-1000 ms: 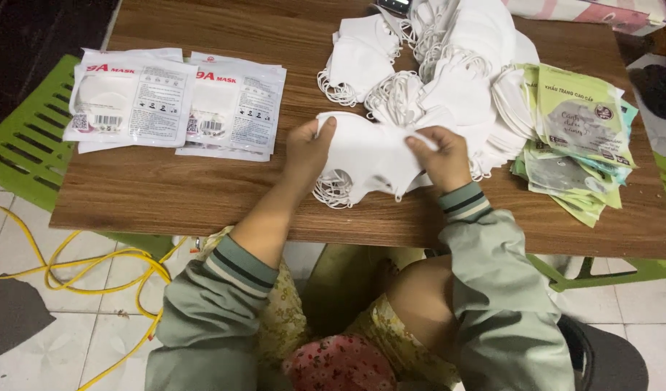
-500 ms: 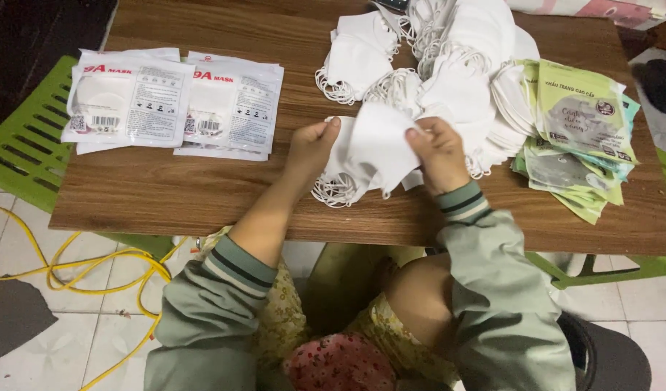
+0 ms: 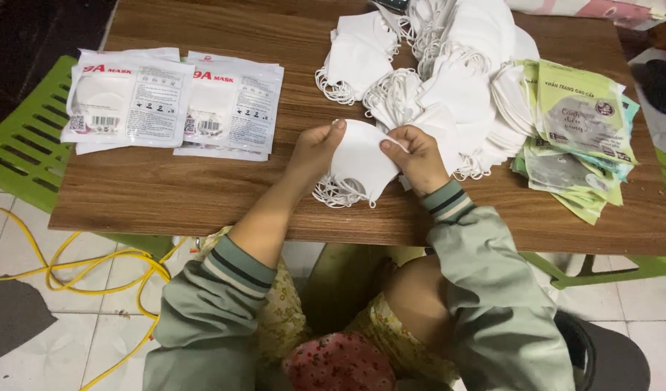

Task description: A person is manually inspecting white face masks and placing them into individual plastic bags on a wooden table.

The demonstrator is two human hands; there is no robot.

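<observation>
Left hand + right hand both pinched on folded white cloth face mask, held just above near edge of brown wooden bench; ear loops dangle below. Behind right hand: loose pile of white masks. Far right: stack of green-printed flat packets. Left: two white sealed mask packets, well apart from hands. Green plastic chair beside bench, yellow cable on tiled floor.

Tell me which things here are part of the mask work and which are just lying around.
In use: left hand, right hand, white mask, loose mask pile, sealed white packs, green packets.
Lying about: yellow cable, green chair.
</observation>
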